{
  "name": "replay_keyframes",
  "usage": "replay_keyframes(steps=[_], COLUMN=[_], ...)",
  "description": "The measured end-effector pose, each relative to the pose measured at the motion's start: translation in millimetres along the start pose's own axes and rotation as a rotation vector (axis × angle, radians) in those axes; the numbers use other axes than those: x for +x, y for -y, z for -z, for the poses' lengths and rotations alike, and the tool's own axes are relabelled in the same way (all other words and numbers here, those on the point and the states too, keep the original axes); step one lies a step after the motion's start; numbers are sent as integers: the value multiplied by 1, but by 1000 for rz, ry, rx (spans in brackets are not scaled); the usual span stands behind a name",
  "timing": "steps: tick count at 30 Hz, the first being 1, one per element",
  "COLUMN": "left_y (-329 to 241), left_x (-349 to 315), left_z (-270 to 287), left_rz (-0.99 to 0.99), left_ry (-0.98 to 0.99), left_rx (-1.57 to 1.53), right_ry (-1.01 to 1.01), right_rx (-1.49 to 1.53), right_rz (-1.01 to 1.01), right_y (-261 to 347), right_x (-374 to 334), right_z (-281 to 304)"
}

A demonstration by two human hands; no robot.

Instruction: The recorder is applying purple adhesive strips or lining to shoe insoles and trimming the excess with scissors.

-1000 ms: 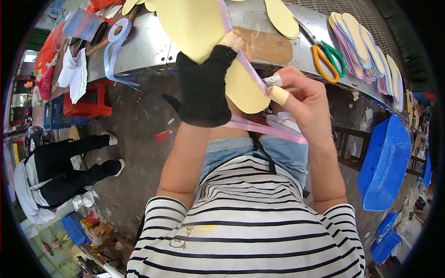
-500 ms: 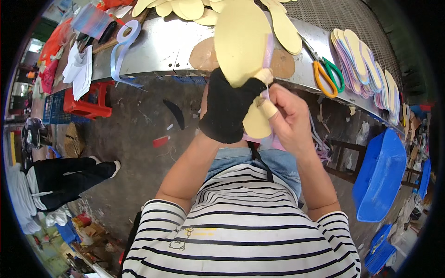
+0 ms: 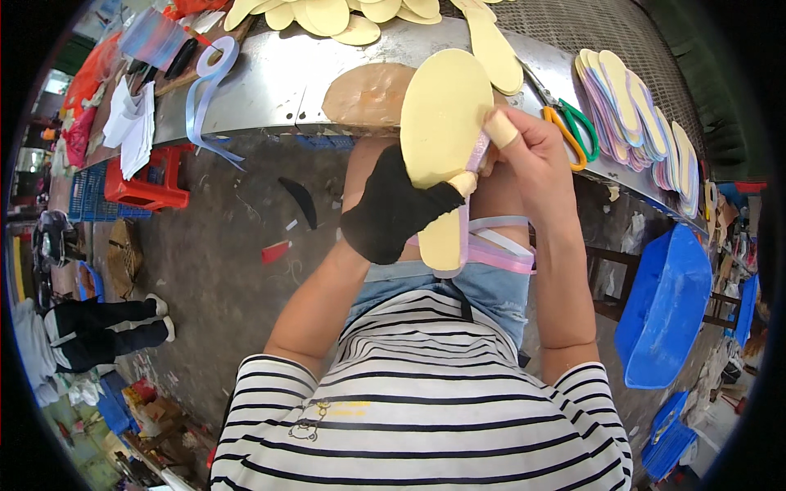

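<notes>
**Both hands closed on a pale yellow insole**

From where I stand, the left hand (image 3: 401, 211), in a black fingerless glove, grips the insole (image 3: 446, 110) at its narrow middle: taped thumb pressed on the face, other fingers hidden behind. The bare right hand (image 3: 538, 164) is nearly closed too, its taped thumb on the insole's right edge and the fingers curled in; whether those 2 fingertips nearest the thumb also pinch the ribbon (image 3: 477, 152), I can't tell.

Small yellow lettering sits beside a cartoon animal on the striped shirt (image 3: 409, 409), below the left fingers, too small to read.

The insole is smooth and plain, its broad end beyond the fingers, its narrow end toward the lap. Shiny lilac ribbon lines its right edge. Scissors (image 3: 550, 100) lie just beyond the right fingers.
</notes>
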State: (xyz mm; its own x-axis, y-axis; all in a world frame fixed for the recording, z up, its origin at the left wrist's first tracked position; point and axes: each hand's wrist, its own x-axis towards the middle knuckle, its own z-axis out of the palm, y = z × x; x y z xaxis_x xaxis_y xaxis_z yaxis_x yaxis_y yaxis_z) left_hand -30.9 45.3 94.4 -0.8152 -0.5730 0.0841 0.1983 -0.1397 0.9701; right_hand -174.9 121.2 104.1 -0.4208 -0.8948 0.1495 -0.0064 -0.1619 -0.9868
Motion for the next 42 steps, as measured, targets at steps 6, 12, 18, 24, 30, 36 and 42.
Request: replay_keyframes(steps=[6, 12, 18, 24, 30, 36, 42], left_y=[18, 20, -45, -48, -35, -41, -36], left_x=[8, 23, 18, 25, -6, -37, -46], left_z=[0, 78, 34, 28, 29, 39, 23], left_rz=[-78, -270, -482, 216, 177, 85, 31], left_ry=[-368, -577, 460, 840, 732, 336, 14], left_rx=[-53, 773, 1407, 1114, 836, 503, 189], right_ry=[76, 295, 552, 522, 553, 299, 5], right_rx=[142, -182, -767, -509, -406, -312, -3], right_rz=[-143, -217, 184, -140, -196, -191, -117], right_y=[-15, -26, 7, 13, 75, 60, 31], right_x=[-6, -21, -5, 0, 17, -7, -49], right_z=[-13, 27, 13, 41, 67, 70, 25])
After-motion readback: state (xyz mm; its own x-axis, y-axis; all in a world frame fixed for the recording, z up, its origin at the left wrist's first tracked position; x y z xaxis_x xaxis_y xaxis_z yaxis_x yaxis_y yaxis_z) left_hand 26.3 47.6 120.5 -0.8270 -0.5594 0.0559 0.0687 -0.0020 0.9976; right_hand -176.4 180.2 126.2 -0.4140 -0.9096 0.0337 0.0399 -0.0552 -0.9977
